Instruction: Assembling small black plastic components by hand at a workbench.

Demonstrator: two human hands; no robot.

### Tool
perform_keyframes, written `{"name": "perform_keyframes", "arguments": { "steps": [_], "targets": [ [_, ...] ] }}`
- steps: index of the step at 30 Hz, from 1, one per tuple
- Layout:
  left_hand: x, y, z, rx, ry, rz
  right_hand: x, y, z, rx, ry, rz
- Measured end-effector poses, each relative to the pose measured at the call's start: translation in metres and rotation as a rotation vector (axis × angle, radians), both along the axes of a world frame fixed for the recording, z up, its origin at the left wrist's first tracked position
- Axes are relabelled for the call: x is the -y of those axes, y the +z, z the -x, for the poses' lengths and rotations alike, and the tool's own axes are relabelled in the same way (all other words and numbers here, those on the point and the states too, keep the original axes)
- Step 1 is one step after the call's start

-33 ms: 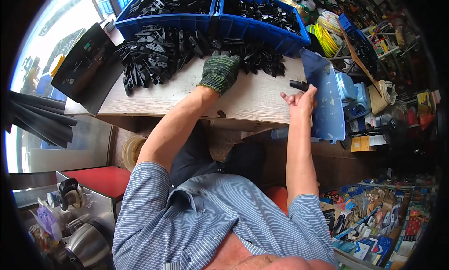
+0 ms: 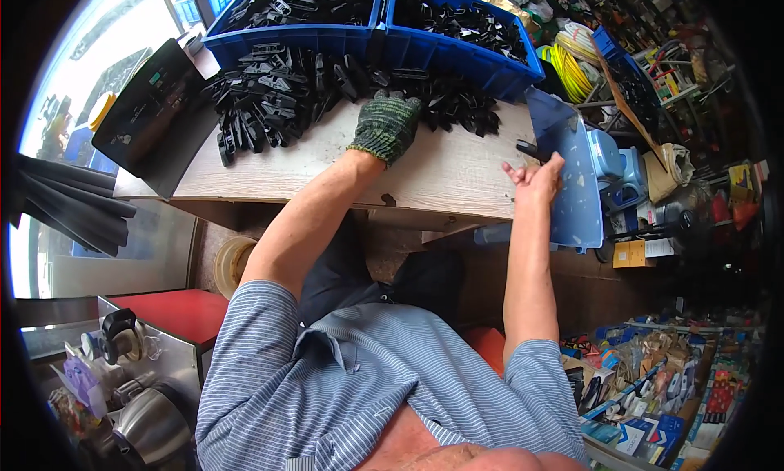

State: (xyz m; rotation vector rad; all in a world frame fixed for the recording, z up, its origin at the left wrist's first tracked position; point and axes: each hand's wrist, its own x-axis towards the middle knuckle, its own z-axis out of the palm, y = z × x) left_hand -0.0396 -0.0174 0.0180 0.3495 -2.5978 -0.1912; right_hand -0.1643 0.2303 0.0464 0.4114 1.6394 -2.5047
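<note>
My left hand (image 2: 387,128), in a dark green knitted glove, is at the near edge of a heap of black plastic clip-like parts (image 2: 269,95). Its fingers are bent and turned away from view, so whatever they hold is hidden. Bare and farther right, my right hand (image 2: 535,177) pinches one black clip-like part (image 2: 533,150) beside the thumb and forefinger, the other fingers stretched to the left. That part is above the table's right end, just left of a blue plastic bin (image 2: 576,189). Both forearms reach forward over the light wooden table (image 2: 327,165).
Two blue crates (image 2: 294,40) full of similar black parts stand behind the heap. A dark folded panel (image 2: 151,116) leans at the table's left end. Light-blue containers (image 2: 625,173) and a yellow hose coil (image 2: 570,73) are off to the right. A red-topped cabinet (image 2: 184,312) is at lower left.
My right hand has shifted a little to the right with the black part, closer to the blue bin. My left hand has hardly moved.
</note>
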Motion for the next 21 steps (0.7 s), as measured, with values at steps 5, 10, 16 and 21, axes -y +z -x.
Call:
{"name": "perform_keyframes", "arguments": {
  "steps": [5,10,16,21],
  "targets": [
    [0.005,-0.015,0.004,-0.092,0.039,-0.032,-0.025,0.004,0.022,0.044,-0.274,-0.193],
    [-0.003,-0.007,-0.014,-0.228,0.081,-0.28,0.016,-0.01,-0.022,0.044,0.082,-0.196],
    [-0.054,-0.012,-0.033,-0.462,-0.183,-0.892,0.058,-0.032,-0.063,-0.133,0.637,-0.153],
    [-0.076,-0.024,-0.036,-0.55,-0.17,-0.915,0.064,-0.045,-0.073,-0.266,0.745,-0.238]
  ]
}}
